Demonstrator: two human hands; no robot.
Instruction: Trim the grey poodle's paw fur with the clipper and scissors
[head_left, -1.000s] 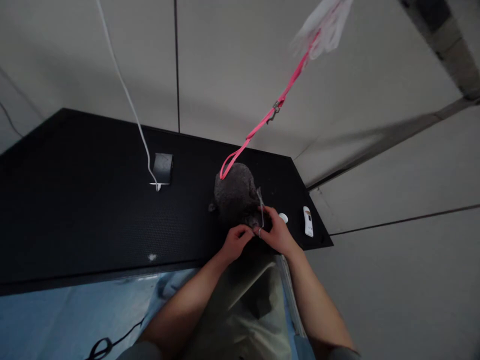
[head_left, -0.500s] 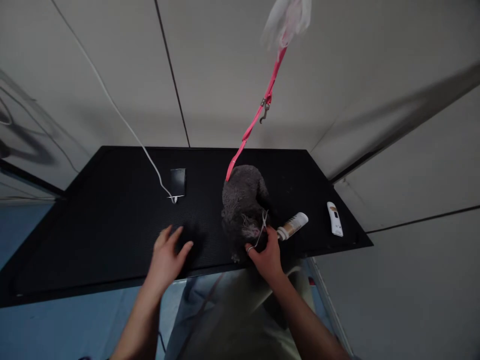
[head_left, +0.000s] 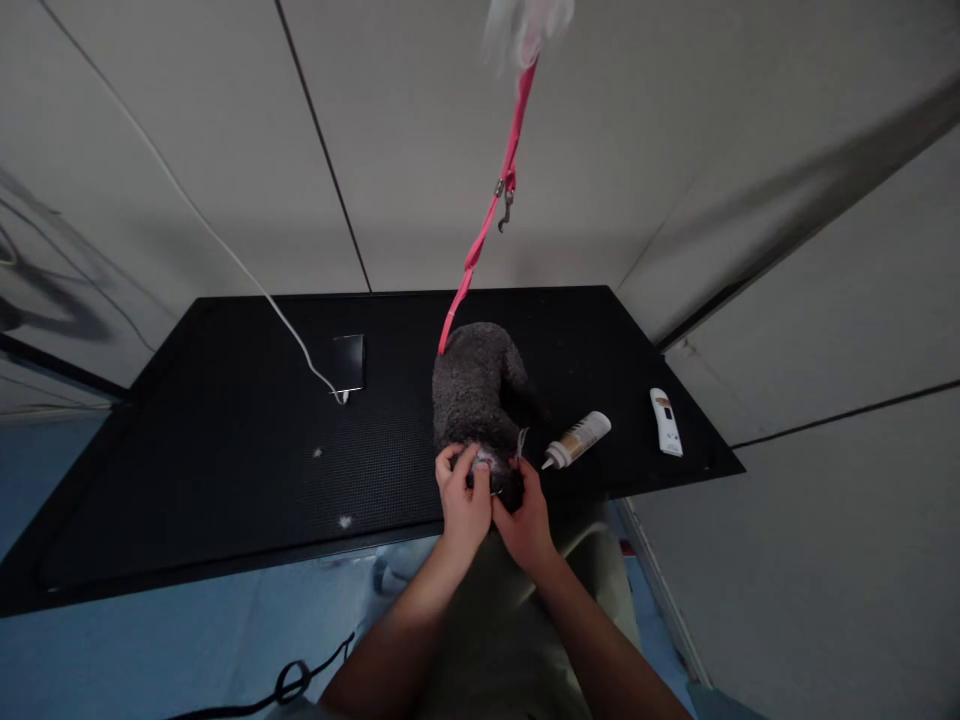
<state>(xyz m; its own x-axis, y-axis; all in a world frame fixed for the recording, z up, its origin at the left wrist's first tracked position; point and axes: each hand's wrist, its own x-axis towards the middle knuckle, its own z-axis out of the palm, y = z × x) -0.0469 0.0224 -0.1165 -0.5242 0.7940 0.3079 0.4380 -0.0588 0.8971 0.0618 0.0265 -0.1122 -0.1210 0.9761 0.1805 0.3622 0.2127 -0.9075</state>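
Observation:
A grey curly-coated dog [head_left: 474,385] is on the black table, its head low at the near edge. My left hand [head_left: 466,500] is closed on the dog's ear [head_left: 487,462], where pinkish skin shows between thumb and fingers. Close beside it, my right hand [head_left: 525,515] is closed on slim metal scissor-handled forceps [head_left: 521,442], held against the side of the head. Fingers and dark fur hide most of the tool. A white and tan nozzle bottle [head_left: 579,440] lies on its side just right of my right hand.
A pink leash [head_left: 480,240] with a metal clip rises from the dog. On the black table [head_left: 225,440] lie a phone [head_left: 349,362] on a white cable [head_left: 217,235], a white clipper [head_left: 666,422] at right, and small pale tufts [head_left: 345,521]. A wall stands behind.
My left hand has moved right from above the table onto the dog's ear and closed there. My right hand keeps the forceps at the head. The view has shifted slightly.

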